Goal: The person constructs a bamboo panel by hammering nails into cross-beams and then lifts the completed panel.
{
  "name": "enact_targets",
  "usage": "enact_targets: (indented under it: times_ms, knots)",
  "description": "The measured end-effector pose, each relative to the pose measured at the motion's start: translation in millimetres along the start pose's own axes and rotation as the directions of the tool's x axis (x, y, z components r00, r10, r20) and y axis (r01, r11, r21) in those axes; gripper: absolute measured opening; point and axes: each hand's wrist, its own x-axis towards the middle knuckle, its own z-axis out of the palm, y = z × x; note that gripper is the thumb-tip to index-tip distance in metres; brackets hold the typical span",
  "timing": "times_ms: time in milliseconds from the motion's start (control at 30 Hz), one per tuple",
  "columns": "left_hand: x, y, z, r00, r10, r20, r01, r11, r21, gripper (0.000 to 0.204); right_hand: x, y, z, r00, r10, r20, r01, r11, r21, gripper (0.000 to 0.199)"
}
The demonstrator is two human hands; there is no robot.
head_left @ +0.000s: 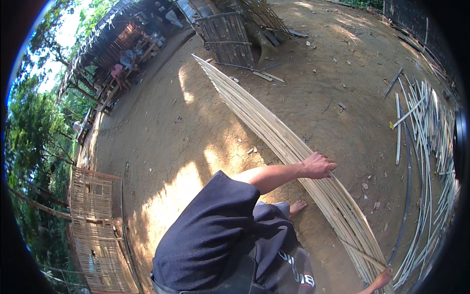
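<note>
A long panel of pale split-bamboo slats [274, 131] runs diagonally from the upper middle to the lower right, its slats lying side by side. My left hand [318, 165] reaches across it from a dark sleeve, with the fingers closed over its right edge. Near the panel's lower end, a thin bamboo strip [363, 253] lies crosswise over the slats. At the lower rim, my right hand [384, 279] is closed at that strip's outer end; only part of this hand shows. A bare foot [297, 208] rests on the ground beside the panel.
Loose bamboo strips [431, 161] lie heaped at the right on the dirt ground [323, 88]. A woven bamboo panel [95, 220] stands at the lower left. Upright bamboo fencing [226, 40] stands by a tree. People [119, 72] sit under a thatched shelter [110, 41].
</note>
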Motion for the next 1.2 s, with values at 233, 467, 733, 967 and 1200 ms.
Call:
enact_targets:
  times_ms: [233,467,733,967,1200]
  knots:
    - [41.6,12.7,-13.9,0.997,-0.057,0.059,0.057,0.998,0.003,0.04,50.5,28.7,48.2,0.842,0.385,0.377,-0.535,0.676,0.507,0.064]
    - [47.9,10.2,-20.0,0.985,-0.047,0.163,0.043,0.999,0.03,0.037,44.4,68.3,48.2,0.84,0.269,0.472,-0.541,0.483,0.689,0.057]
    - [60.1,98.9,25.3,0.996,0.085,0.029,-0.089,0.98,0.176,0.062,-40.0,-39.4,-47.9,0.916,0.082,0.393,-0.196,0.945,0.261,0.046]
    - [86.1,123.9,70.5,0.984,-0.056,-0.17,0.108,0.943,0.314,0.025,-40.9,-106.8,-87.3,0.981,0.043,0.19,-0.107,0.933,0.343,0.058]
    - [79.7,126.5,66.5,0.992,-0.034,-0.123,0.074,0.938,0.339,0.023,-84.3,-64.1,-87.0,0.975,0.059,0.213,-0.15,0.886,0.439,0.034]
